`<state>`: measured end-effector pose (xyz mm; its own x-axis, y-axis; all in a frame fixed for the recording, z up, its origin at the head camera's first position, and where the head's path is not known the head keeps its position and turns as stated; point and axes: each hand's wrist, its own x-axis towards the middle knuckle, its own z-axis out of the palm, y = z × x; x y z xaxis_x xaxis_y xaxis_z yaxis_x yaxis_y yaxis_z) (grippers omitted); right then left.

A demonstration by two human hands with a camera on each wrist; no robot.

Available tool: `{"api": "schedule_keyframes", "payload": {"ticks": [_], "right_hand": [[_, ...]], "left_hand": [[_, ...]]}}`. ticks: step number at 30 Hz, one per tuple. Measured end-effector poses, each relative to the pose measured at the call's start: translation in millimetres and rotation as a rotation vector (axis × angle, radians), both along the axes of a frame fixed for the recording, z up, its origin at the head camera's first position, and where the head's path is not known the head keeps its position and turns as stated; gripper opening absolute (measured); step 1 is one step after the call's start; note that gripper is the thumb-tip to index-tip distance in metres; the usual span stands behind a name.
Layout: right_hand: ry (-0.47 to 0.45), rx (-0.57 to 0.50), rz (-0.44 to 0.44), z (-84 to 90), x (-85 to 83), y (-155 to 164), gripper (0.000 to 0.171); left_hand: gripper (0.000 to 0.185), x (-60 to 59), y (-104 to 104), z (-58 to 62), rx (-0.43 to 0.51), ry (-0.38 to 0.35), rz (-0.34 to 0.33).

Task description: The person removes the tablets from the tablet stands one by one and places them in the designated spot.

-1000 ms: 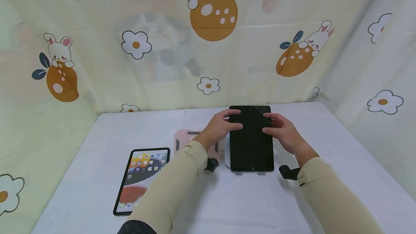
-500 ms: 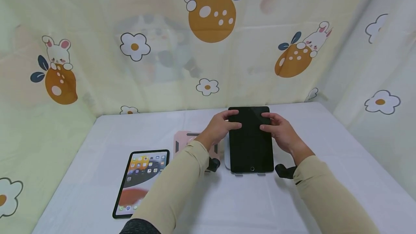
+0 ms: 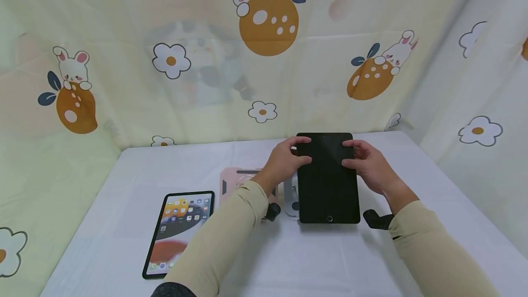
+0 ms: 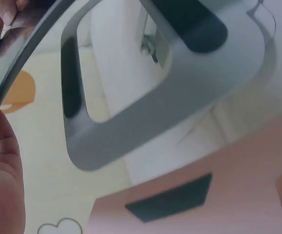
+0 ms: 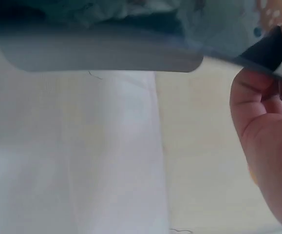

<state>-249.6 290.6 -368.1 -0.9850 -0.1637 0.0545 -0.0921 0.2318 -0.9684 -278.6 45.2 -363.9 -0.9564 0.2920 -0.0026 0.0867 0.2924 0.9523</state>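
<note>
Gripping the dark tablet (image 3: 327, 178) by its upper edges, left hand (image 3: 284, 162) and right hand (image 3: 369, 166) with fingers curled round it, hold it just off the grey stand (image 3: 290, 194); next move, judged: careful, level repositioning.

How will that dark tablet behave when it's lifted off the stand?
The tablet looks thin and flat, so probably stiff. Its glossy glass face seems slippery and breakable. Both hands, left and right, grip its edges, which suggests some weight.
</note>
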Motion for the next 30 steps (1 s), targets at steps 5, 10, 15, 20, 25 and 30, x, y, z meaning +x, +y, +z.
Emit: {"api": "schedule_keyframes", "payload": {"ticks": [5, 10, 15, 20, 25, 30], "right_hand": [[0.025, 0.051, 0.014, 1.0, 8.2, 8.2, 0.045], [0.028, 0.099, 0.011, 1.6, 21.9, 20.6, 0.045], [0.045, 0.115, 0.019, 0.2, 36.0, 39.1, 0.044], [0.047, 0.153, 0.014, -3.4, 51.0, 58.1, 0.046], [0.063, 0.214, -0.001, -9.4, 63.7, 76.0, 0.049], [0.073, 0.235, 0.005, -17.6, 71.2, 89.5, 0.051]], "left_hand": [[0.042, 7.0, 4.8, -1.5, -0.026, 0.004, 0.018], [0.042, 15.6, 12.7, -4.2, -0.023, 0.008, -0.015], [0.042, 26.1, 25.0, -8.5, -0.008, 0.026, -0.056], [0.042, 37.9, 38.9, -14.7, 0.013, 0.032, -0.089], [0.044, 49.8, 52.5, -20.0, 0.028, 0.038, -0.110], [0.045, 56.6, 63.5, -25.4, 0.047, 0.022, -0.117]]}}
